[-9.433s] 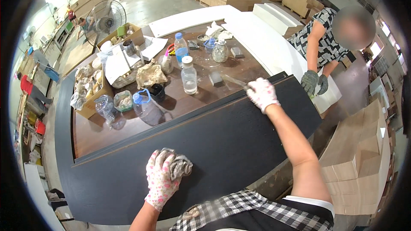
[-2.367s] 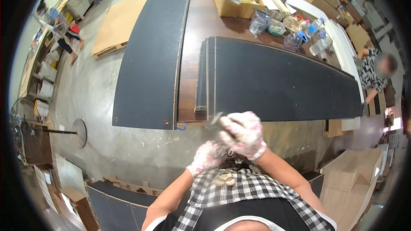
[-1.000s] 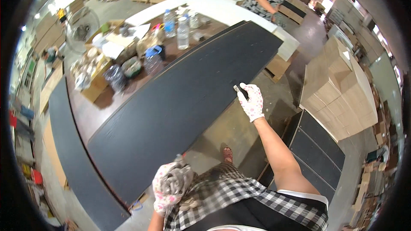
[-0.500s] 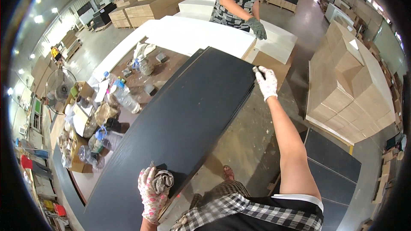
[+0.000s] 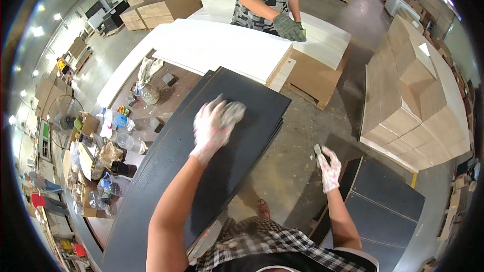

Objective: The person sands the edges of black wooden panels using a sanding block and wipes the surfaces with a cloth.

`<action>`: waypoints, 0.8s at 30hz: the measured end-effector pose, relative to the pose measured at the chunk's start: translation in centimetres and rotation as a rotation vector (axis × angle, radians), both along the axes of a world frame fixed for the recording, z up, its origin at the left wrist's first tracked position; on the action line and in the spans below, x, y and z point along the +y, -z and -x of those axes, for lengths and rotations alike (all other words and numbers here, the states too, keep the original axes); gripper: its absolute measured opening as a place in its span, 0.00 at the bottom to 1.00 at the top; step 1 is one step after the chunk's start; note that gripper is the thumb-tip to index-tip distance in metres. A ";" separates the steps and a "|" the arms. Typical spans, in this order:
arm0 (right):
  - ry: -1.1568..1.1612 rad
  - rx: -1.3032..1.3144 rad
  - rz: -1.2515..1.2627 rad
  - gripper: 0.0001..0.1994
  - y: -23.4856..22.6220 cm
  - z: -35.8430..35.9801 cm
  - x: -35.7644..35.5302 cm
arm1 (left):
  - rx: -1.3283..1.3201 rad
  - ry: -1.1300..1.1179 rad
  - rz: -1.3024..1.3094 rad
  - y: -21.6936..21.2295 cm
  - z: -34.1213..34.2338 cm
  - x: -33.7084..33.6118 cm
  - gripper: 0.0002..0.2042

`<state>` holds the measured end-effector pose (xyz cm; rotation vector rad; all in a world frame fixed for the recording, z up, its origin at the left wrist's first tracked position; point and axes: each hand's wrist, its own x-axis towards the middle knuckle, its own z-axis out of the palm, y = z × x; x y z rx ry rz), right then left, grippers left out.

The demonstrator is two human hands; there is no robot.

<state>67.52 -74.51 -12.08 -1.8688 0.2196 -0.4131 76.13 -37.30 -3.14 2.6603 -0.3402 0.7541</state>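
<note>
A stack of long black panels [image 5: 201, 136] lies slantwise in front of me. My left hand [image 5: 214, 126], in a white glove with pink dots, presses a crumpled grey rag [image 5: 233, 114] onto the top panel near its far end; motion blurs it. My right hand [image 5: 329, 170], gloved the same way, hangs to the right of the stack, off the panels. A small grey piece [image 5: 317, 150] shows at its fingertips; its kind is too small to tell.
Bottles [image 5: 131, 142], jars and bags crowd the brown tabletop at left. White panels [image 5: 222, 40] lie beyond, where a co-worker's dark-gloved hand [image 5: 289, 27] rests. Stacked cardboard-coloured boards [image 5: 398, 116] stand at right, and more black panels [image 5: 383, 196] lie low beside me.
My left hand has slid the rag from the panel's near end toward the far end. My right hand has left the far right corner and come back toward me. The co-worker's hand has shifted slightly left.
</note>
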 end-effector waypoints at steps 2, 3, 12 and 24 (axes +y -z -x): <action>-0.031 0.017 -0.208 0.10 2.7 2.5 -2.2 | 0.007 0.054 0.055 -0.1 -5.0 -4.3 0.21; -0.030 0.044 -0.334 0.10 3.3 3.3 -4.0 | 0.333 0.104 0.151 -5.5 -5.6 -9.8 0.12; -0.108 -0.081 -0.279 0.19 -1.6 -1.1 -0.6 | 0.277 0.310 -0.179 -2.3 7.4 -8.5 0.29; -1.054 -0.281 -0.237 0.24 -10.7 0.9 24.6 | 0.262 -0.325 -0.015 -3.1 42.2 4.7 0.22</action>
